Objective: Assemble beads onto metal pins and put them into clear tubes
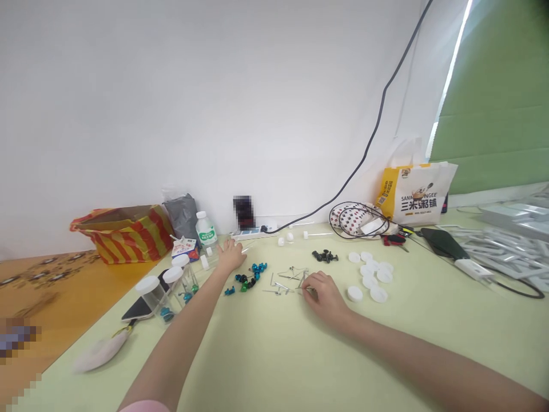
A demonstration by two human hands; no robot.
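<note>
My left hand (230, 255) reaches to the back of the table, beside a small clear tube with a white cap (205, 262); its fingers are spread, and anything under them is hidden. At the right edge of a scatter of thin metal pins (281, 288), my right hand (319, 287) has its fingertips pinched together over the metal pieces. What it holds is too small to name. Between the hands lie blue, green and black small parts (251, 277). Black parts (325, 256) form a pile behind my right hand, with round white lids (369, 274) to its right.
Capped clear jars (153, 294) with blue pieces stand on the left near a phone (139, 309). Farther back are a striped bag (128, 234), a bottle (206, 229), a power strip and a dark cable (364, 154). White frames (506, 246) and a paper bag (418, 197) occupy the right.
</note>
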